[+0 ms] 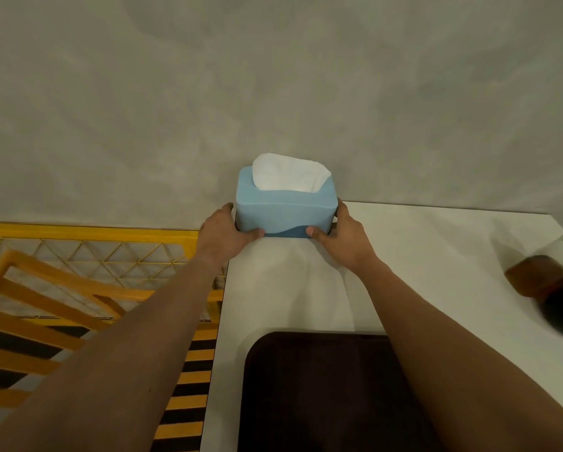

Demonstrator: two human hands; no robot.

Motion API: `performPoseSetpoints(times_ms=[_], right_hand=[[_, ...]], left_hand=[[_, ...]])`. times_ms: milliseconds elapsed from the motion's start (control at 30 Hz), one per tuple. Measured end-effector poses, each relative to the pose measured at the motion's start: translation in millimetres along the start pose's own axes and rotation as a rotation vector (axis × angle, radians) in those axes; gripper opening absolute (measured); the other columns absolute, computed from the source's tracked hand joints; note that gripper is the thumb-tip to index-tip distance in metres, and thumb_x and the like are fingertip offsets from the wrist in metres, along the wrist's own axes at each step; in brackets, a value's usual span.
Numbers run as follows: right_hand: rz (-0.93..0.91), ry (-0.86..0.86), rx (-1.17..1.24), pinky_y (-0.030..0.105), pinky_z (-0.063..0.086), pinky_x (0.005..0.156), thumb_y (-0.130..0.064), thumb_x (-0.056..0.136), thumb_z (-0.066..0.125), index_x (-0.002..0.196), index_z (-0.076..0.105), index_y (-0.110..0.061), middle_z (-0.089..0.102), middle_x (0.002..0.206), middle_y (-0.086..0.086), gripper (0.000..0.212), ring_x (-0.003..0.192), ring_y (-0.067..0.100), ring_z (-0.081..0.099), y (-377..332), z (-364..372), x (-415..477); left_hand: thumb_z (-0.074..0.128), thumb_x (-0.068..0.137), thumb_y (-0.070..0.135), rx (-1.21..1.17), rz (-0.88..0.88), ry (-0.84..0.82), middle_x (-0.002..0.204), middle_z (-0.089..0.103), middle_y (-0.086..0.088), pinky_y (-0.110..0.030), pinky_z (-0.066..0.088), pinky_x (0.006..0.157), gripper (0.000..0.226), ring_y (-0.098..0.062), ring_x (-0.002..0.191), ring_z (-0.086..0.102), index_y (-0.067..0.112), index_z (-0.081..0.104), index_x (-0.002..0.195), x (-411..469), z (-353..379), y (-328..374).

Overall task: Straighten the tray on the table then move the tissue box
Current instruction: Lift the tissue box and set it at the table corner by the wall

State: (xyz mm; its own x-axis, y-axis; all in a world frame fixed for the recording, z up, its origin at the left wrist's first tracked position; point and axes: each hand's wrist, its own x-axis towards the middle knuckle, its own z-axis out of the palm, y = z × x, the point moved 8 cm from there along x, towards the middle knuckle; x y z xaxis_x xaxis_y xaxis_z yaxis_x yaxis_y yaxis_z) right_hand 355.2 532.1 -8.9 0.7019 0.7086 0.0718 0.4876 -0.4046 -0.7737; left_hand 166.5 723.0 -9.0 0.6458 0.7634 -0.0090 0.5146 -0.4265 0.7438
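A light blue tissue box [285, 210] with a white tissue sticking out of its top stands at the far left corner of the white table [436, 256], against the grey wall. My left hand [223, 231] grips its left end and my right hand [340, 234] grips its right end, thumbs on the front face. A dark brown tray [319, 393] lies flat on the table near me, its edges roughly parallel to the table's left edge; my right forearm crosses over its right part.
A blurred brown and dark object [547, 288] sits at the table's right side. Left of the table are a yellow mesh railing [110, 252], an orange wooden frame [29, 308] and yellow-black floor stripes [188, 386]. The grey wall [273, 93] rises directly behind the table.
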Motion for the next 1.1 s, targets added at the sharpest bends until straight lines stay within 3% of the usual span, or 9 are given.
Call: performPoseSetpoints(times_ms=[133, 267, 367, 533, 700, 1100], right_hand=[[0.003, -0.013, 0.009, 0.027, 0.043, 0.085, -0.053, 0.083, 0.075, 0.152, 0.028, -0.023, 0.059, 0.136, 0.0, 0.089, 0.118, 0.025, 0.06, 2.5, 1.9, 4.6], [-0.002, -0.034, 0.013, 0.027, 0.044, 0.084, -0.055, 0.083, 0.074, 0.153, 0.027, -0.025, 0.059, 0.133, -0.004, 0.09, 0.115, 0.023, 0.061, 4.8, 1.0, 4.4], [0.002, -0.045, 0.013, 0.024, 0.043, 0.081, -0.052, 0.085, 0.073, 0.152, 0.029, -0.027, 0.057, 0.125, -0.011, 0.084, 0.113, 0.021, 0.062, 8.0, -1.6, 3.6], [0.002, -0.062, -0.005, 0.03, 0.045, 0.086, -0.05, 0.088, 0.07, 0.151, 0.03, -0.023, 0.059, 0.132, -0.004, 0.08, 0.116, 0.025, 0.062, 8.1, -1.6, 1.9], [-0.01, -0.065, 0.0, 0.031, 0.044, 0.087, -0.049, 0.088, 0.071, 0.152, 0.028, -0.022, 0.058, 0.134, -0.001, 0.082, 0.119, 0.027, 0.059, 1.8, 2.8, 0.4], [-0.023, -0.045, -0.022, 0.029, 0.043, 0.082, -0.045, 0.093, 0.067, 0.151, 0.028, -0.018, 0.06, 0.131, 0.002, 0.075, 0.114, 0.026, 0.06, -0.5, 3.2, -1.4]], left_hand=[[0.084, 0.066, 0.059, -0.007, -0.021, -0.022, 0.135, 0.063, -0.01, -0.033, 0.046, 0.084, 0.091, -0.031, 0.12, 0.06, 0.011, 0.054, 0.138, 9.0, 0.1, -8.0], [0.085, 0.068, 0.055, -0.047, -0.01, -0.052, 0.131, 0.067, -0.004, -0.018, 0.041, 0.068, 0.081, -0.024, 0.113, 0.063, 0.017, 0.059, 0.135, 10.6, 4.0, -7.4], [0.086, 0.069, 0.051, -0.063, 0.015, -0.037, 0.126, 0.069, -0.004, -0.013, 0.038, 0.063, 0.077, -0.023, 0.109, 0.064, 0.017, 0.059, 0.133, 7.2, 6.3, -4.1], [0.084, 0.075, 0.045, -0.049, 0.04, -0.007, 0.126, 0.069, -0.007, -0.027, 0.045, 0.075, 0.072, -0.03, 0.112, 0.065, 0.016, 0.056, 0.134, 1.3, 8.4, -3.7], [0.084, 0.076, 0.044, -0.052, 0.044, 0.008, 0.131, 0.067, -0.008, -0.029, 0.046, 0.081, 0.073, -0.033, 0.116, 0.063, 0.015, 0.053, 0.136, -0.3, 4.6, -7.2], [0.081, 0.08, 0.043, -0.023, 0.045, -0.021, 0.128, 0.066, -0.013, -0.035, 0.05, 0.081, 0.072, -0.036, 0.112, 0.064, 0.01, 0.048, 0.136, 3.0, 10.2, -6.5]])
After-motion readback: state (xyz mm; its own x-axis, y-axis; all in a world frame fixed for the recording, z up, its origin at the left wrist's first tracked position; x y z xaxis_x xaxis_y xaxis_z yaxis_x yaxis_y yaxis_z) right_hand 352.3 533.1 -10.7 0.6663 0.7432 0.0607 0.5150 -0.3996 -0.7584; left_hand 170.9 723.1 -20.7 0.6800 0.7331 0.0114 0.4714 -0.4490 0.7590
